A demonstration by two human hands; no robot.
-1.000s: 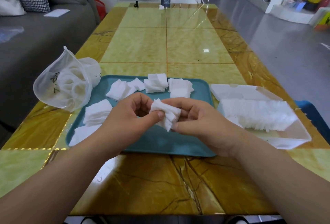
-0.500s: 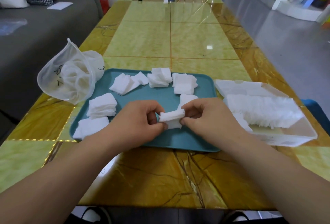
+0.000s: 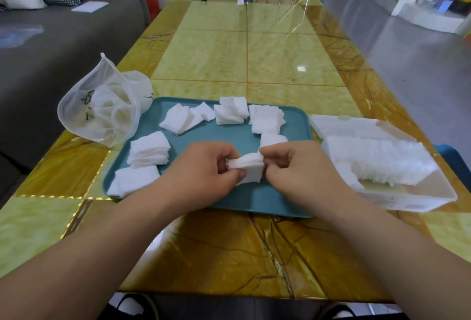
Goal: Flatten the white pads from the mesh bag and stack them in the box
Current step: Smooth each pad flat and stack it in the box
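The tray (image 3: 229, 200) is sitting on the surface (image 3: 280, 65) near the front edge. The mesh bag (image 3: 102, 110) is lying at its far left corner — the box (image 3: 433, 192) is sitting just right of it, a row of pads (image 3: 377, 161) lying inside. Piles of pads (image 3: 149, 149) are lying along the tray's far and left sides; a pad (image 3: 248, 169) is being held above its middle.

The crumpled pad (image 3: 246, 170) has been pulled flatter between the left hand (image 3: 204, 174) and right hand (image 3: 298, 172).

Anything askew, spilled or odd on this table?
Nothing spilled or damaged. The pad piles on the tray are loosely fanned, not squared, and the mesh bag lies on its side by the tray's far-left corner.
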